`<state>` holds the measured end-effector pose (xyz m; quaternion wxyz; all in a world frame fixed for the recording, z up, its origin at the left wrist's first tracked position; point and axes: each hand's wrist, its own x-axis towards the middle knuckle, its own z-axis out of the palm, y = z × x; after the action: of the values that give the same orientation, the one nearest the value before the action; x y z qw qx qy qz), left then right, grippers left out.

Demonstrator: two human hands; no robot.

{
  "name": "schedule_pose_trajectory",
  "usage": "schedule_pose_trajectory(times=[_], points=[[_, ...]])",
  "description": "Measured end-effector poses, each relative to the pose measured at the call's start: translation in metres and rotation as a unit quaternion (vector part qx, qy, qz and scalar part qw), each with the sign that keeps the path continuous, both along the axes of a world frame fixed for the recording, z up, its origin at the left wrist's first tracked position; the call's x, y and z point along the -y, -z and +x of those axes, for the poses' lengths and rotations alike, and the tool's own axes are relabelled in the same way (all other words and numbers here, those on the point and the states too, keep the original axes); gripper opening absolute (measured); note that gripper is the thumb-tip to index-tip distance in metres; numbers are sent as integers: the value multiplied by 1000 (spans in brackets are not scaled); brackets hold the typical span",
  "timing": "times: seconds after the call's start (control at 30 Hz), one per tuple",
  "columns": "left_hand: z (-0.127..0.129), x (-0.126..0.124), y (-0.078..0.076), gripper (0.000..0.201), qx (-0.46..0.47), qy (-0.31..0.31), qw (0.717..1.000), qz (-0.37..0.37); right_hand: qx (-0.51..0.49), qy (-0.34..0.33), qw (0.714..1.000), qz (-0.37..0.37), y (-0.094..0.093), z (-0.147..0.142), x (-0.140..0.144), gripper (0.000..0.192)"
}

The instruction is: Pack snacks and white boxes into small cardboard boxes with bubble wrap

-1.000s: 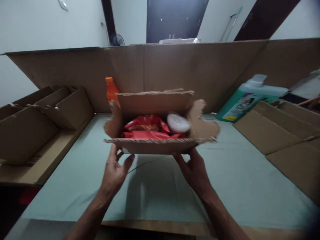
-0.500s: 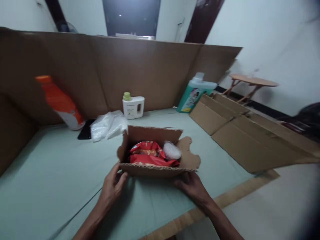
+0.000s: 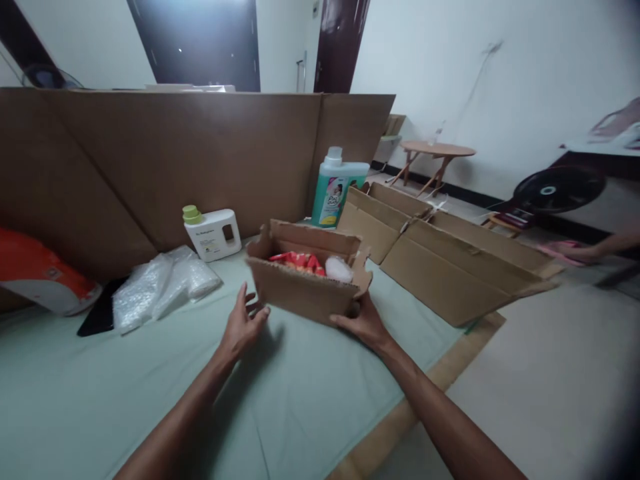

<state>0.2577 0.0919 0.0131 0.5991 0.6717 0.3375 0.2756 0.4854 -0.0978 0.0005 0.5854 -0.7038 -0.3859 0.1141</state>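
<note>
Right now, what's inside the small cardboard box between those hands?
Red packaging and, to its right in the view, a whitish rounded item sit inside the small cardboard box. Its near side hides their lower parts and the bottom, so anything beneath them can't be seen.

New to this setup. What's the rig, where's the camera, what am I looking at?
There is no machine: these are a person's bare hands, seen by one head-worn camera looking forward and down. Every picture comes from it.

The right hand grips the lower right corner of a small cardboard box. The left hand is open by its left end; whether it touches is unclear. Inside are something red and something white.

On the green cloth lies clear plastic wrap, with a white bottle behind it. Farther right are a teal bottle and a larger cardboard piece.
</note>
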Motion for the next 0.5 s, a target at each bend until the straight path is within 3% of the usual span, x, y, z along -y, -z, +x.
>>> schedule_pose_trajectory(times=[0.1, 0.17, 0.23, 0.3, 0.4, 0.5], points=[[55, 21, 10, 107, 42, 89, 994, 51, 37, 157, 987, 3, 1, 42, -2, 114], [74, 38, 21, 99, 36, 159, 982, 96, 47, 204, 978, -3, 4, 62, -4, 107], [82, 47, 31, 90, 22, 194, 972, 129, 47, 211, 976, -12, 10, 74, -5, 97], [88, 43, 36, 85, 7, 190, 970, 149, 43, 207, 977, -20, 18, 80, -4, 88], [106, 22, 29, 87, -2, 177, 974, 144, 48, 207, 977, -25, 24, 86, -1, 74], [144, -1, 15, 93, 17, 184, 976, 113, 72, 203, 976, -24, 22, 98, -2, 70]])
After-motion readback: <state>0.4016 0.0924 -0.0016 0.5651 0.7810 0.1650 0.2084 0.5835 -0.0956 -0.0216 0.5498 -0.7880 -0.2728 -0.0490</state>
